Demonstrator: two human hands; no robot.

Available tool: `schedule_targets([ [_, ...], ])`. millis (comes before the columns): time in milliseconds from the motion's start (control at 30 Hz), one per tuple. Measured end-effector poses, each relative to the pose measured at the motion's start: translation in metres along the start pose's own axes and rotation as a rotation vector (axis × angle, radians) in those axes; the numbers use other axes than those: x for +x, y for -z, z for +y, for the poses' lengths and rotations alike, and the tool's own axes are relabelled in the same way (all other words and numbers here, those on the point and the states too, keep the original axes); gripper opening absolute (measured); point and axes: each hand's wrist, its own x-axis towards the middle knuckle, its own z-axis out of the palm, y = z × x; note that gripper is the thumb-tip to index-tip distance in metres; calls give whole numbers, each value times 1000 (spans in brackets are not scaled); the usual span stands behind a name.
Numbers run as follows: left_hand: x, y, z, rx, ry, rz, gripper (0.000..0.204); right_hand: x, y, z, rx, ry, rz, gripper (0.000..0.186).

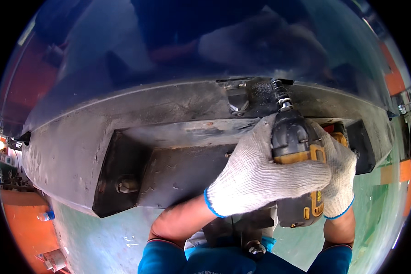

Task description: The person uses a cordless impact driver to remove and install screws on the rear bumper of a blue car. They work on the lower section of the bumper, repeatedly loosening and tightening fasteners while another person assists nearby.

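Both of my hands wear white knit gloves with blue cuffs and grip a black and yellow cordless impact driver [293,130]. My left hand [260,173] wraps the driver from the left, its thumb laid across the back of the body. From the right side my right hand [341,171] closes round the tool; part of its grip is hidden. A socket [281,95] on the driver's nose points up to the seam between a grey metal bumper [71,141] and a glossy dark blue body panel [205,41]. Whatever fastener sits under the socket is hidden.
Left of the socket, a small metal bracket [237,98] is fixed to the bumper. The recess below has a black side plate [121,173] with a bolt head [128,185]. An orange surface [27,228] and a plastic bottle [45,215] lie at the far left, beside the green floor [100,237].
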Motion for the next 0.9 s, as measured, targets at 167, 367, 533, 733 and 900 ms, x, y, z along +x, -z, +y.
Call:
schedule_targets([
  [167, 3, -1, -5, -87, -108, 0, 58, -2, -6, 1, 91, -42, 8, 64],
  [367, -3, 0, 1, -12, 18, 33, 81, -11, -17, 7, 192, -66, 58, 66],
  [533, -3, 0, -6, -14, -8, 47, 87, -3, -5, -1, 73, -36, -29, 54],
  [733, -4, -1, -13, 23, -95, 68, 80, -1, 0, -12, 95, -102, -34, 59],
  [900, -5, -8, -14, -171, -82, 130, 62, 1, -1, -11, 36, -14, 42, 74],
])
